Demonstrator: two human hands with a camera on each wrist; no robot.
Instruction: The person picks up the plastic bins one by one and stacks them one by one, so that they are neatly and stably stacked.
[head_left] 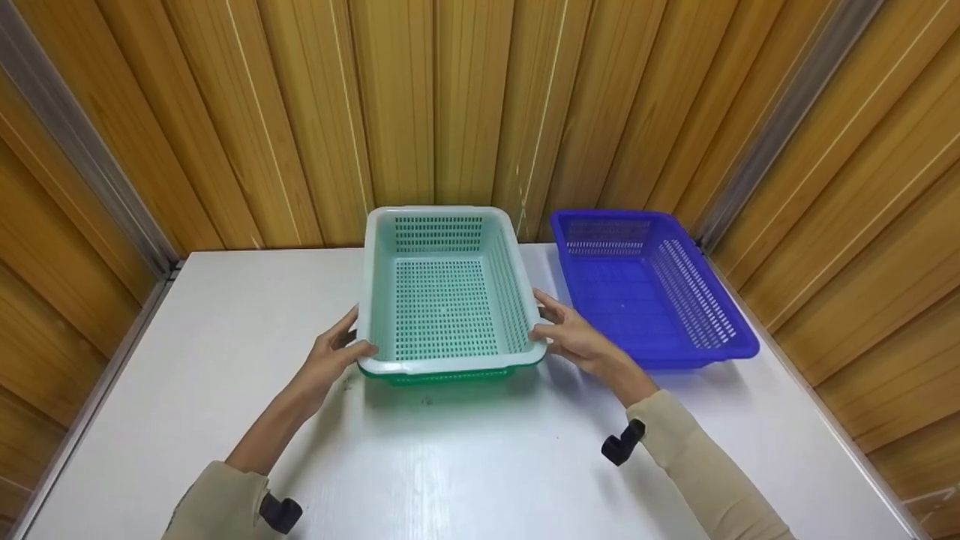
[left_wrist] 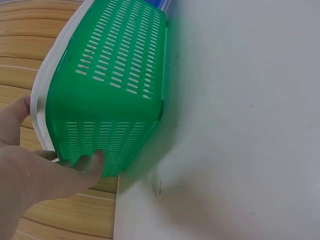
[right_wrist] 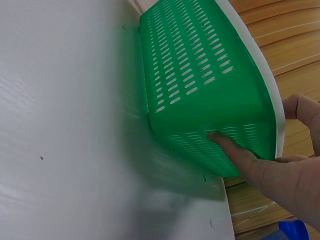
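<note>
We see a pale mint perforated plastic basket nested in a green perforated plastic basket, standing at the middle of the white bench, towards its far edge. Left hand grips the near-left corner, thumb over the rim, fingertips on the green wall. Right hand holds the right side the same way. The stack lies between both hands, long axis running away from us, neither hand nearer. A blue perforated plastic basket sits just right.
</note>
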